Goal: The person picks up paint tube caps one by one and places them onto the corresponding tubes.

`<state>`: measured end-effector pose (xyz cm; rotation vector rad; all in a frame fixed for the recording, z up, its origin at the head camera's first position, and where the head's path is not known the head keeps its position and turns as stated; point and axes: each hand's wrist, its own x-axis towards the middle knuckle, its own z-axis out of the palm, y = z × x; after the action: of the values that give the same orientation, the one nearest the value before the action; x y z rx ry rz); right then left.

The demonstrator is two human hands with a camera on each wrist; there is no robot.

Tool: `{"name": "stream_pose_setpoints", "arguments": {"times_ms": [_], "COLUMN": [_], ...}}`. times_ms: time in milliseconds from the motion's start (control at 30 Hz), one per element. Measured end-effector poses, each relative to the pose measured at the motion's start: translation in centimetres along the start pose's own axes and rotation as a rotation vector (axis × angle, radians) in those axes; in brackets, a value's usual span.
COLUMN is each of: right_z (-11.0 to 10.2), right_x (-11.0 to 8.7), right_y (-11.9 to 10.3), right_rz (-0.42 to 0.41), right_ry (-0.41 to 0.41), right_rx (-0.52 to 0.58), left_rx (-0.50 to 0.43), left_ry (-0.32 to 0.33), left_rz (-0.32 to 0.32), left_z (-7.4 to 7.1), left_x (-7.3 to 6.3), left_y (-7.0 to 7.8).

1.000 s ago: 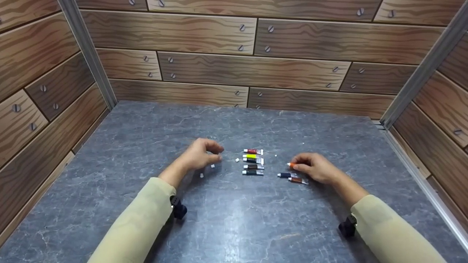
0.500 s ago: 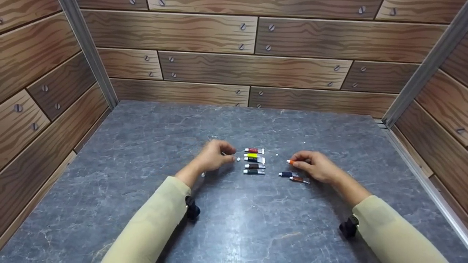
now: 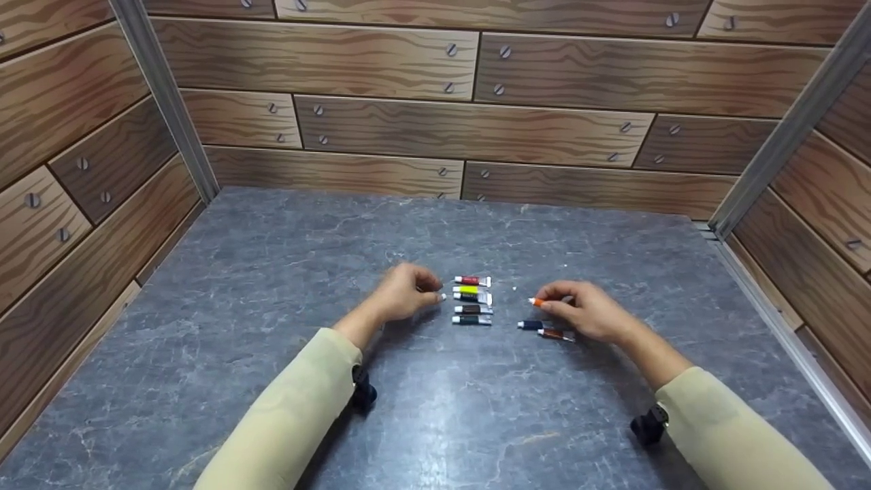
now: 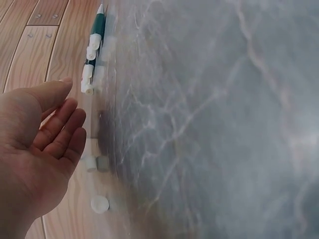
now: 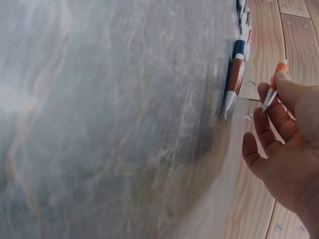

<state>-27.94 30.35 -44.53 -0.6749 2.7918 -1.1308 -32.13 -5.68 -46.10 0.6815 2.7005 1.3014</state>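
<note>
Pinched between thumb and fingers, a small orange paint tube is in my right hand, its white end facing left. The right wrist view shows the tube's silver tail against the fingers. My left hand has its thumb and fingers loosely bent, thumb tip right at a small white cap. In the left wrist view, two more white caps lie below the fingers. Between the hands sits a column of paint tubes: red, yellow, and several dark ones.
Near the right hand lie a dark blue tube and a brown tube. A tiny white piece rests between the column and that hand. Wood-patterned walls enclose the grey marbled tabletop.
My left hand has moved right to the white cap beside the tubes, covering the other caps in the head view. My right hand has shifted the orange tube slightly left and away from me.
</note>
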Motion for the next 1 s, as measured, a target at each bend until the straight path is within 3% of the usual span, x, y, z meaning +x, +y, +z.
{"name": "stream_pose_setpoints", "arguments": {"times_ms": [467,1000], "right_z": [0.3,0.5], "right_x": [0.1,0.1], "right_y": [-1.3,-1.7], "right_rz": [0.006,0.006], "right_ry": [-0.037,-0.058], "right_rx": [-0.014,-0.012], "left_rx": [0.008,0.042], "left_ry": [0.017,-0.048], "left_rz": [-0.014,0.019], "left_z": [0.9,1.4], "left_x": [0.4,0.8], "left_y": [0.0,-0.2]}}
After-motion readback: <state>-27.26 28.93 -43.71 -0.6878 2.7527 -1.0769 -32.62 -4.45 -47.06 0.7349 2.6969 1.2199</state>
